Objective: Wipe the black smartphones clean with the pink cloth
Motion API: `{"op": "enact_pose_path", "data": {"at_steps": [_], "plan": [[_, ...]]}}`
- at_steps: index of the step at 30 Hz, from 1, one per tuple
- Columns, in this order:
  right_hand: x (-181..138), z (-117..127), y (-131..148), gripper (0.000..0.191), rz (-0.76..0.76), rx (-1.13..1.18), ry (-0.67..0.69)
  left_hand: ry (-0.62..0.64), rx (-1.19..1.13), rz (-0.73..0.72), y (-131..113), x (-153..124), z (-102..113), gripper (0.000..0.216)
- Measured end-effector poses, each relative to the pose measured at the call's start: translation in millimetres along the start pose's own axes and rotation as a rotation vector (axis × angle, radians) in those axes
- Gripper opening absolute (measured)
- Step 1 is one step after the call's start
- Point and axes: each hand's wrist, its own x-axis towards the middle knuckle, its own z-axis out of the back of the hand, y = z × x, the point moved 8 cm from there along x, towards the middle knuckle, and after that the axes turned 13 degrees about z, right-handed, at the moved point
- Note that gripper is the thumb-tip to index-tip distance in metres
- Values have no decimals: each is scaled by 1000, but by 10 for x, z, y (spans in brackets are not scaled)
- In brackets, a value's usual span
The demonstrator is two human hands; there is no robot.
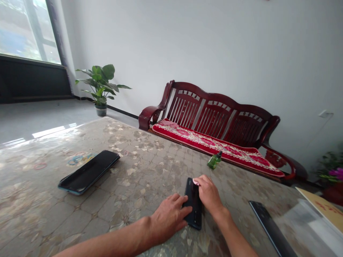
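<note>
A dark smartphone (193, 210) lies on the patterned tablecloth in front of me. My left hand (171, 216) holds it from the left side, fingers at its edge and thumb across its surface. At the upper right end of the phone, my right hand (209, 191) is closed on a small white wipe (196, 182) and presses it against the surface. Most of the wipe is hidden by the fingers. Just beyond the right hand stands a small green bottle (214, 160) with a black top, tilted in this view.
To the left, more phones lie stacked (89, 171), near several coloured rubber bands (77, 159). Another dark phone-like slab (270, 226) lies at right, beside clear plastic and a yellowish box (321, 203). Past the table (150, 157) stand a wooden bench (214, 107) and potted plant (100, 87).
</note>
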Motion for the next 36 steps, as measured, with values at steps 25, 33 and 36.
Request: {"op": "enact_pose_path", "data": {"at_steps": [25,33,36], "plan": [[-164,50,252,35,50,80,-33,-8,-2,9,25,22,-13,34],[-162,43,286,34,-18,115,33,-15,-2,13,34,11,-13,36],[-210,52,312,44,-24,136,45,-19,-6,14,37,14,-23,35]]}}
